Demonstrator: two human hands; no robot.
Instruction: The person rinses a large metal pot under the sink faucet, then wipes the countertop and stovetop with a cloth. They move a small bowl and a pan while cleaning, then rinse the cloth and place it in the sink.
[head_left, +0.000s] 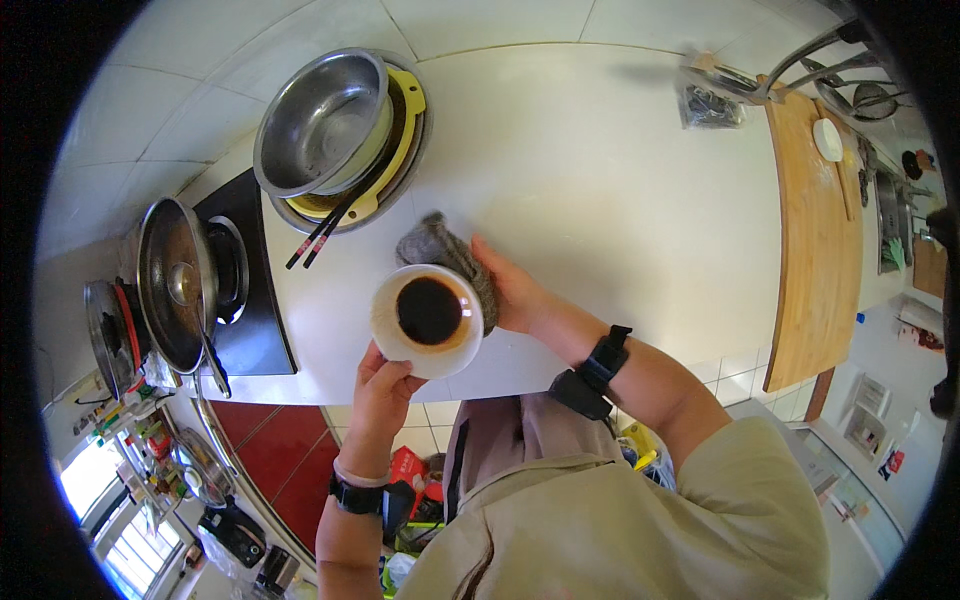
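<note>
My left hand grips the near rim of a white bowl, thumb over the edge. Dark liquid fills the bottom of the bowl, with a brown stain around it. A crumpled grey cloth lies on the white countertop just behind and to the right of the bowl. My right hand rests against the cloth's right side, fingers extended; part of the hand is hidden, and its hold on the cloth is not clear.
Stacked metal basins, a yellow-rimmed colander and black chopsticks stand at the back left. A pan sits by the black cooktop. At right are a wooden board, hanging utensils and a plastic bag.
</note>
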